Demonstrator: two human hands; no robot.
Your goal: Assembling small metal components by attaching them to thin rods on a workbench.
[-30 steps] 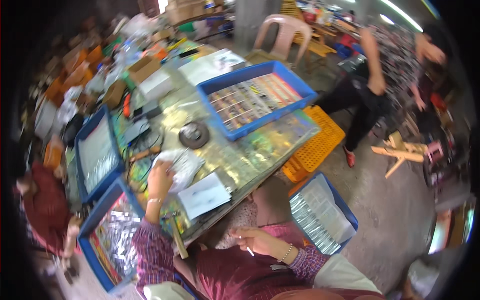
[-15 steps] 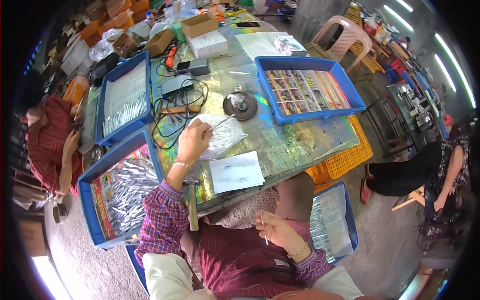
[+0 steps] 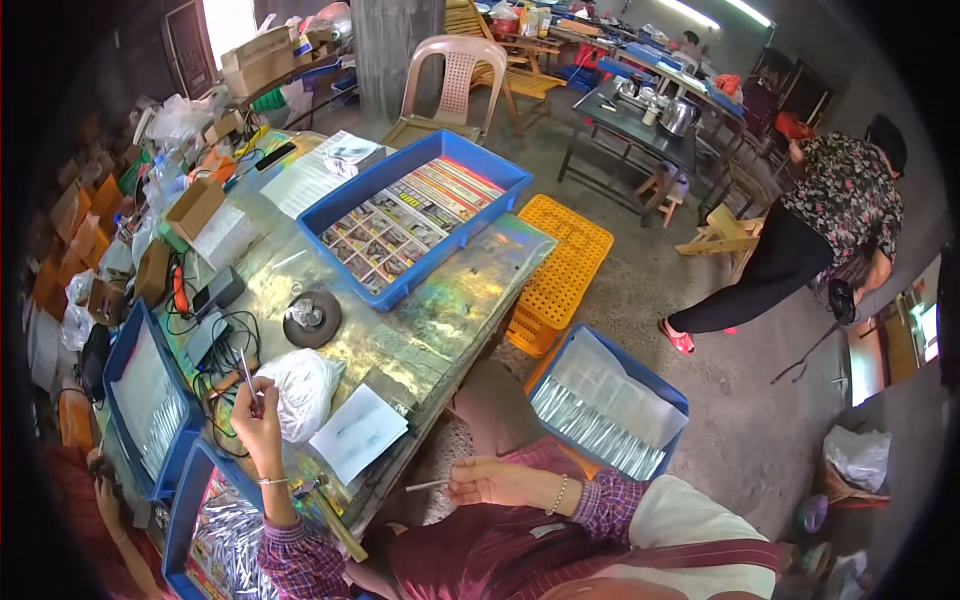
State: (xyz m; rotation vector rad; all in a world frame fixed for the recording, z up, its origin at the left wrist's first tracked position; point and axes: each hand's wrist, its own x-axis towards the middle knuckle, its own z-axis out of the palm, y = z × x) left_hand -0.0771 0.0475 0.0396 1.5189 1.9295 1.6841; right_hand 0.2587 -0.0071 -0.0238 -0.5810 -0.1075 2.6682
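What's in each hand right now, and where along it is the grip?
The left hand pinches a thin rod at its lower end. The right hand pinches a thin stick at its right end.

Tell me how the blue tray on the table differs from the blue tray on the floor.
The blue tray on the table holds rows of small colourful packets; the blue tray on the floor holds silvery strips partly covered by a clear sheet. The table tray looks longer and lies beside a round dark dish; the floor tray sits next to a yellow crate, near the person's right hand. Both are blue, rectangular and shallow-walled.
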